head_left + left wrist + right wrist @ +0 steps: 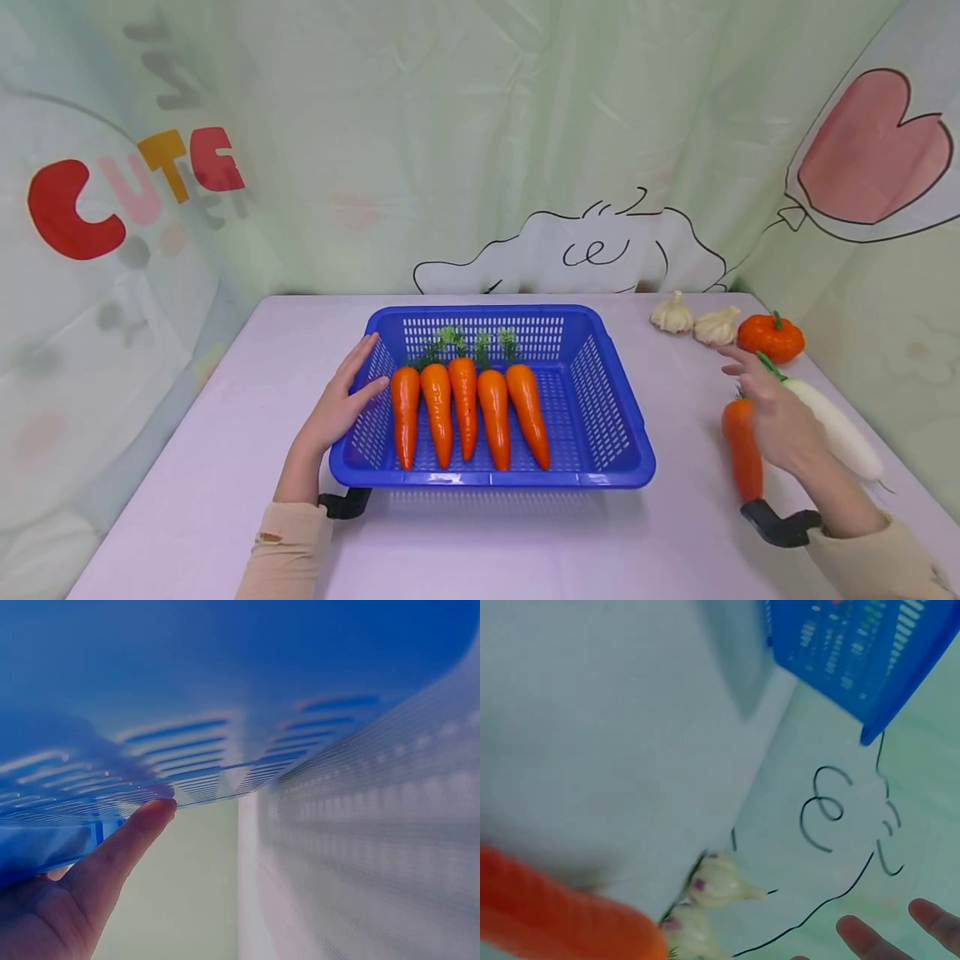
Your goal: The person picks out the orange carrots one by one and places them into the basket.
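Note:
Several orange carrots with green tops [462, 408] lie side by side in a blue perforated basket [495, 479]. My left hand [337, 408] is at the basket's left rim, its fingers straight and its thumb spread; in the left wrist view the thumb [124, 859] touches the slotted plastic. My right hand [780, 417], slightly blurred, is over the right side of the table with fingers extended and nothing in its grasp. Just left of it lies a loose carrot [742, 454], large at the lower left of the right wrist view. A white radish [832, 425] lies partly behind that hand.
Two garlic bulbs [672, 314] and an orange-red pumpkin [771, 337] sit at the table's back right corner. The table [202, 500] has a pale cover. A printed curtain [465, 150] hangs around its back and sides.

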### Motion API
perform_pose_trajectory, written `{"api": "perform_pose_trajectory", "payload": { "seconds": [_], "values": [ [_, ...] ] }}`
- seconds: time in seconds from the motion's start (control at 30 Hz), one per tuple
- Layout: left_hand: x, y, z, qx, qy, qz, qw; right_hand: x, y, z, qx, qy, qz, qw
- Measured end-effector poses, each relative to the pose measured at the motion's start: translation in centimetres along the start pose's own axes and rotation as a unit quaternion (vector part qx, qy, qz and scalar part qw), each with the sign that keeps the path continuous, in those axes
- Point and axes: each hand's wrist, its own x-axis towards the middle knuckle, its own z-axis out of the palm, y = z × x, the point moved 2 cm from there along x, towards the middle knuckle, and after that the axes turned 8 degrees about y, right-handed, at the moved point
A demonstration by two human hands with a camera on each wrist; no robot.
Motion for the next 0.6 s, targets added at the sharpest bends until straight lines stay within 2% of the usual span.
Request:
{"api": "perform_pose_trajectory", "payload": {
  "seconds": [0.2,0.33,0.6],
  "values": [
    [0.0,0.1,-0.1,-0.001,0.000,-0.002,1.0000,-0.2,2.4,-0.2,-0.037,-0.030,0.043,0.998],
    [-0.1,0.1,-0.1,-0.001,0.001,0.000,1.0000,-0.3,3.7,-0.1,-0.053,-0.067,0.072,0.994],
    [-0.1,0.1,0.0,-0.002,0.001,-0.001,1.0000,-0.4,5.7,0.1,-0.061,-0.110,0.111,0.986]
  ]
}}
